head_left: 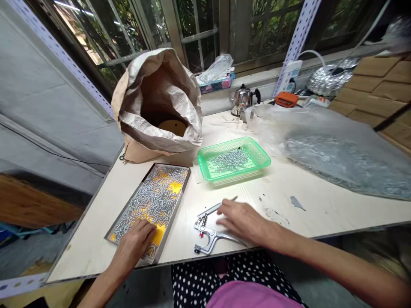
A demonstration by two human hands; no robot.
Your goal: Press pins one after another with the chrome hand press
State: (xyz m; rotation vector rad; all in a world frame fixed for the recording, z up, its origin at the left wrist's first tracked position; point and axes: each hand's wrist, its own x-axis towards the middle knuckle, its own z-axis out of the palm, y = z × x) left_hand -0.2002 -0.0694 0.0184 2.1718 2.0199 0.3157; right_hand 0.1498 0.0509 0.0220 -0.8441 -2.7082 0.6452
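My left hand [136, 239] lies over the near end of a shallow tray [170, 233] of small silvery metal pins [144, 196]. Its fingers are bent down among the pins, and whatever they pinch is hidden. A pair of metal hand-press pliers [210, 246] lies on the table, jaws to the left and handles spread, with a spring and a red tip between them. Across the upper handle my right hand [242, 220] has its fingers curled on it. Behind the pliers a green plastic basket [236, 174] holds more of the silvery pins.
A large open paper sack [141, 149] stands at the back left. To the right lies a clear plastic bag [340, 162] of metal parts. A steel kettle [242, 100] and an orange device [287, 99] are at the back, near stacked cardboard boxes [379, 85]. A grey scrap [297, 203] lies rightward.
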